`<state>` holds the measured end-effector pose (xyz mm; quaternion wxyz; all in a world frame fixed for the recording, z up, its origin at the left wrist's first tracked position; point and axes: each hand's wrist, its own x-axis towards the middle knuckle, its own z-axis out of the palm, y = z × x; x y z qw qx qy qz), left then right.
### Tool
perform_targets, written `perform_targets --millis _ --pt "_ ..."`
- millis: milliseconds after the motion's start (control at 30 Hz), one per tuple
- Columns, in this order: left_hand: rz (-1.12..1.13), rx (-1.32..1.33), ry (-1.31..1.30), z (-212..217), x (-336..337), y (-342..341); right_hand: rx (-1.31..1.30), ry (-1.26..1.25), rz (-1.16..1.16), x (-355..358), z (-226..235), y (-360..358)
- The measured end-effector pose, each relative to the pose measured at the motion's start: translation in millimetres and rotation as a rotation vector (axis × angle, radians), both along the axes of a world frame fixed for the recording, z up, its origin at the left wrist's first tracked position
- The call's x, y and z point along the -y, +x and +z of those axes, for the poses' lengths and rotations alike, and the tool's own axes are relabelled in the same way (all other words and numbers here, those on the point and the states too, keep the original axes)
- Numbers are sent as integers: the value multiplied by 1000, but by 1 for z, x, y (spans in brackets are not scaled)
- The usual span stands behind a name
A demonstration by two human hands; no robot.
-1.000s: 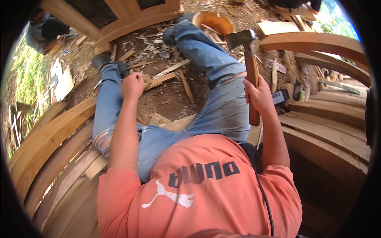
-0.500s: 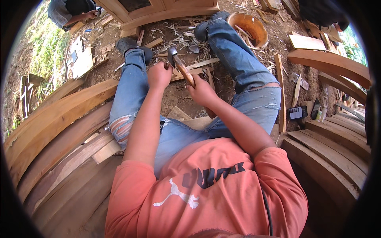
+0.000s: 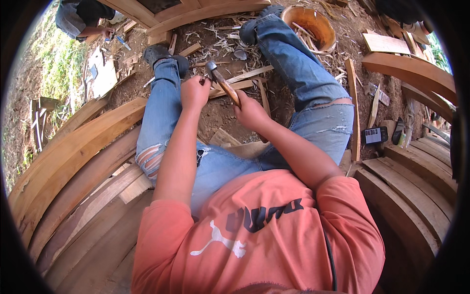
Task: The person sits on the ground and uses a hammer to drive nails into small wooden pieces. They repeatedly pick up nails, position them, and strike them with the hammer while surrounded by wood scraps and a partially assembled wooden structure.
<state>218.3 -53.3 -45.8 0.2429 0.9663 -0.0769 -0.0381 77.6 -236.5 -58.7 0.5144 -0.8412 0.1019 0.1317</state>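
My right hand [image 3: 251, 114] is wrapped round the wooden handle of a hammer [image 3: 225, 87]. Its metal head points forward and slightly left, close beside my left hand [image 3: 195, 93]. The left fingers are closed in a pinch, facing away from me, and whatever they hold is hidden. Both hands hover between my spread knees. Below them, thin wood strips [image 3: 249, 74] and shavings lie on the soil.
A round tub [image 3: 327, 30] holding wood scraps stands beyond my right foot. Curved wooden pieces [image 3: 73, 132] lie at my left, with boards [image 3: 406, 191] at my right. A wooden frame [image 3: 210, 13] stands ahead. A person's hand [image 3: 106, 33] is at far left.
My hands and the hammer stay nearly in place, with the view shifting slightly. At the far left, the other person's hand has come down to a blue object on the ground.
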Motion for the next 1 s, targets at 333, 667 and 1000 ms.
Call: perform_targets --millis 333,667,1000 --pt "-52 77 41 0 2 -4 13 4 -25 -4 -7 1" --pt "-45 62 24 -3 0 -5 79 26 -37 -4 1 4" --pt "-26 78 -2 -3 -4 -6 60 22 -72 -1 -5 3"
